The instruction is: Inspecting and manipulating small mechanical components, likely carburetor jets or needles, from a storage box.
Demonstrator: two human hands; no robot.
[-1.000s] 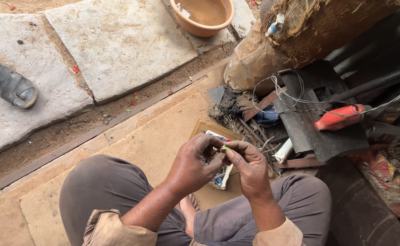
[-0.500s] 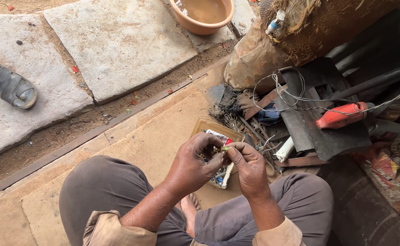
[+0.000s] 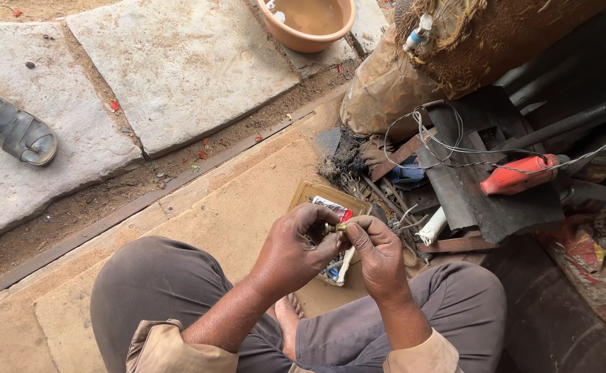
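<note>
Small fitting (image 3: 335, 227): brass-coloured metal, slightly shiny. Shallow tray (image 3: 314, 191): matt brown board, worn. Paving slabs (image 3: 178, 62): rough grey stone, dusty. Basin (image 3: 310, 24): smooth orange plastic. Tool handle (image 3: 520, 175): red plastic, scuffed. Wires (image 3: 448, 141): thin bare metal. Sandal (image 3: 16, 131): dull grey rubber.

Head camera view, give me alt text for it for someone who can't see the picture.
A seated person's left hand and right hand pinch a small brass part together above a shallow tray of odds and ends. To the right lie tangled wires and a red tool; a sandal and an orange basin sit on stone slabs ahead.
</note>
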